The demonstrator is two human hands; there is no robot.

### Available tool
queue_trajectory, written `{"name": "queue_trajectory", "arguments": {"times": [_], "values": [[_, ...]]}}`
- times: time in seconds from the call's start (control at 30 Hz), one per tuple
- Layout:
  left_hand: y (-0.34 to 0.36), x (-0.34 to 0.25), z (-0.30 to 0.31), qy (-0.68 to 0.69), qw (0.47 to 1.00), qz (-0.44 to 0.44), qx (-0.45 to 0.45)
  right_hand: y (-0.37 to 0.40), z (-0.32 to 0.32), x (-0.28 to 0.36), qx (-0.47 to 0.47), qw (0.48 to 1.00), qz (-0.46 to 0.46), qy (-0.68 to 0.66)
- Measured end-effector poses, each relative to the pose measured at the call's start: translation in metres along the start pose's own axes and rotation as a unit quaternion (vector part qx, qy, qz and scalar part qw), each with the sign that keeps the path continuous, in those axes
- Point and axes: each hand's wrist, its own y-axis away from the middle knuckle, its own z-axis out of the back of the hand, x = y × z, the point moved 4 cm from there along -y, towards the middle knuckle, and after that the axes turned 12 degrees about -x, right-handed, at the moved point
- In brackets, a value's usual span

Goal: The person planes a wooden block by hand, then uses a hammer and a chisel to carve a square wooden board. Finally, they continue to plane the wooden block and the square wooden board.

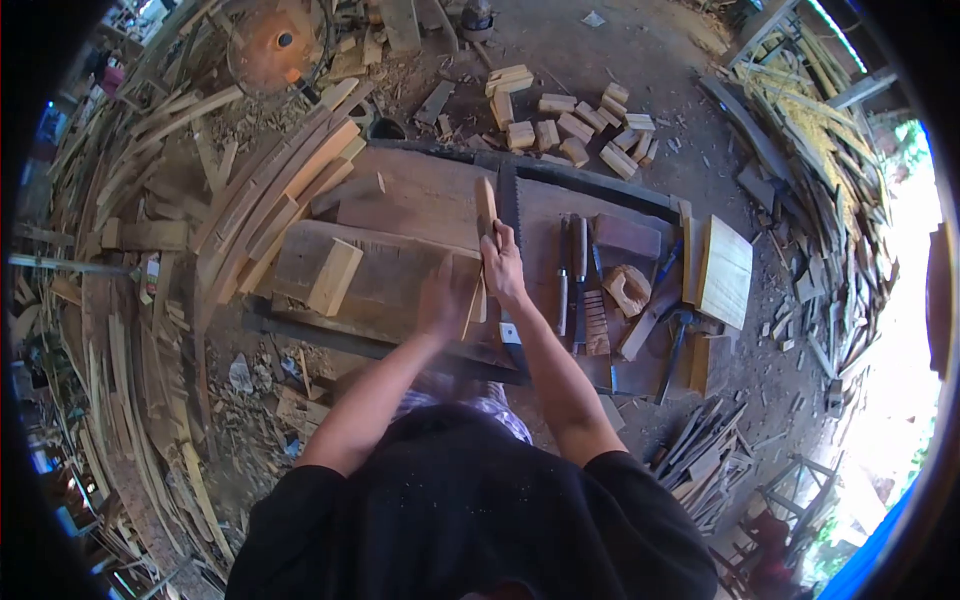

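My right hand (503,262) is closed around a narrow wooden piece (486,203), which points away from me over the middle of the low workbench (430,172). Just left of it is my left hand (446,302), smeared by motion, so its fingers cannot be made out. A thin wooden edge (469,312) shows between the two hands. Beneath and beside my left hand lies a broad dark plank (385,262), with a pale wood block (335,278) on its left part. A dark toothed saw blade (511,198) lies just beyond my right hand.
Right of my hands lie chisels (563,300), a hollowed wooden piece (627,288), a reddish block (627,236) and a hammer (674,352). Cut blocks (575,127) are scattered on the floor beyond. Stacked boards (290,195) stand at left; a fan (280,45) is at the back.
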Motion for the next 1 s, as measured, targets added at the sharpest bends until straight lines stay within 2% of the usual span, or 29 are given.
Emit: {"name": "queue_trajectory", "arguments": {"times": [0.07, 0.13, 0.17, 0.2, 0.27, 0.33, 0.4, 0.43, 0.5, 0.53, 0.6, 0.63, 0.67, 0.73, 0.77, 0.83, 0.9, 1.0], "values": [[-0.001, 0.005, -0.003, -0.024, 1.0, -0.011, 0.0, 0.004, 0.011, -0.002, -0.015, 1.0, 0.022, 0.012], [-0.001, 0.016, -0.006, 0.03, 0.999, -0.031, -0.019, 0.018, 0.022, -0.017, -0.024, 0.999, 0.037, 0.028], [-0.001, 0.022, -0.004, 0.011, 1.0, 0.002, 0.026, 0.025, 0.029, -0.033, -0.052, 0.998, -0.026, -0.021], [-0.001, 0.023, -0.002, 0.01, 1.0, -0.001, 0.029, 0.034, 0.036, -0.048, -0.079, 0.99, -0.088, -0.071], [-0.003, 0.027, -0.003, 0.079, 0.991, 0.075, 0.077, 0.053, 0.058, -0.054, -0.107, 0.988, -0.105, -0.029], [-0.004, 0.014, 0.002, 0.078, 0.993, 0.057, 0.071, 0.071, 0.074, -0.054, -0.09, 0.981, -0.162, -0.052], [-0.003, -0.001, 0.003, -0.015, 0.996, -0.008, 0.09, 0.081, 0.078, -0.066, -0.1, 0.981, -0.153, -0.071], [-0.002, -0.009, 0.003, -0.015, 0.995, -0.012, 0.096, 0.085, 0.079, -0.064, -0.118, 0.982, -0.122, -0.077], [0.001, -0.017, 0.002, -0.127, 0.986, 0.024, 0.103, 0.092, 0.08, -0.054, -0.144, 0.984, -0.062, -0.082], [0.003, -0.016, -0.001, -0.129, 0.986, 0.019, 0.108, 0.102, 0.089, -0.009, -0.091, 0.977, -0.156, -0.116], [0.004, -0.013, -0.006, -0.227, 0.965, 0.001, 0.13, 0.104, 0.075, -0.011, -0.112, 0.983, -0.054, -0.137], [0.005, -0.013, -0.007, -0.23, 0.964, -0.005, 0.135, 0.106, 0.069, -0.01, -0.112, 0.986, -0.037, -0.122], [0.006, -0.014, -0.008, -0.217, 0.964, -0.008, 0.153, 0.108, 0.062, -0.014, -0.074, 0.982, -0.081, -0.152], [0.003, -0.014, -0.011, -0.207, 0.963, -0.013, 0.173, 0.103, 0.05, -0.011, -0.052, 0.99, -0.054, -0.116], [0.001, -0.015, -0.012, -0.166, 0.97, -0.013, 0.178, 0.098, 0.049, -0.005, -0.09, 0.995, 0.025, -0.045], [-0.001, -0.013, -0.015, -0.127, 0.975, -0.008, 0.183, 0.069, 0.04, -0.009, -0.086, 0.995, -0.005, -0.056], [0.001, -0.014, -0.013, -0.137, 0.98, -0.056, 0.137, 0.042, 0.032, -0.015, -0.063, 0.995, -0.046, -0.069], [0.003, -0.016, -0.013, -0.115, 0.986, -0.051, 0.112, 0.03, 0.028, -0.026, -0.053, 0.996, -0.031, -0.059]]}}
